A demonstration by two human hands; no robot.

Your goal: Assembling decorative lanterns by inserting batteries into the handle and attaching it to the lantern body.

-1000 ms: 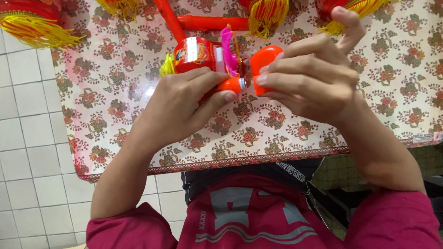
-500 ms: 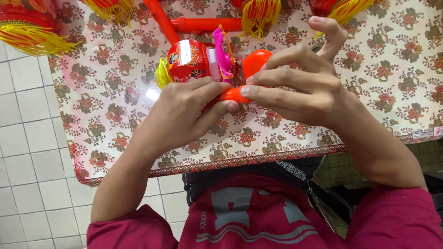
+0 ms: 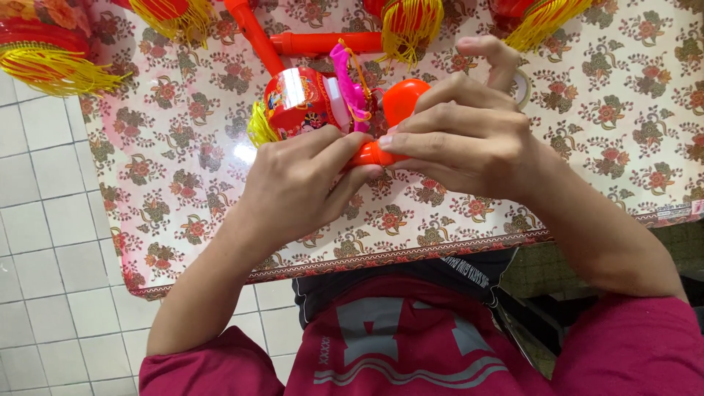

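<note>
Over glossy floral tablecloth, hands pinch smooth orange plastic tube.

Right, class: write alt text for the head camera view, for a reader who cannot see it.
Two hands, left hand and right hand, grip an orange plastic piece joined to a small red lantern over a floral tablecloth. Yellow-tasselled lanterns and orange sticks lie at the far edge.
</note>
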